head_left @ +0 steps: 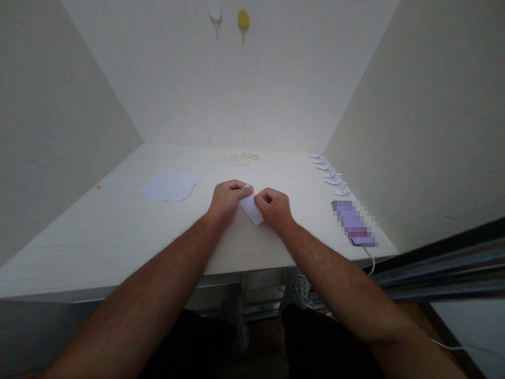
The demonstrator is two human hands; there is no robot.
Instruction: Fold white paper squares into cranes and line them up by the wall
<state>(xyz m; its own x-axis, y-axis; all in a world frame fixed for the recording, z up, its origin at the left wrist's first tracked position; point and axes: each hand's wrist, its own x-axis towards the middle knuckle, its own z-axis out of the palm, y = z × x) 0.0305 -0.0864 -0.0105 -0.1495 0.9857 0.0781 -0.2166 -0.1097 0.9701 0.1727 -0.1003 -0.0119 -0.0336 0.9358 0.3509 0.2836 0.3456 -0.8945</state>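
A small white folded paper [251, 209] lies on the white table [118, 231] near its front edge. My left hand [227, 200] is curled, its fingertips pinching the paper's upper left edge. My right hand [273, 208] is also curled, fingers pressed on the paper's right side. Both hands meet over the paper, which shows only between them.
A loose stack of white sheets [171, 186] lies to the left. A row of several small folded paper pieces [331, 175] runs along the right wall. A phone [354, 223] with a white cable [370, 260] lies at the right front. Walls close in on three sides.
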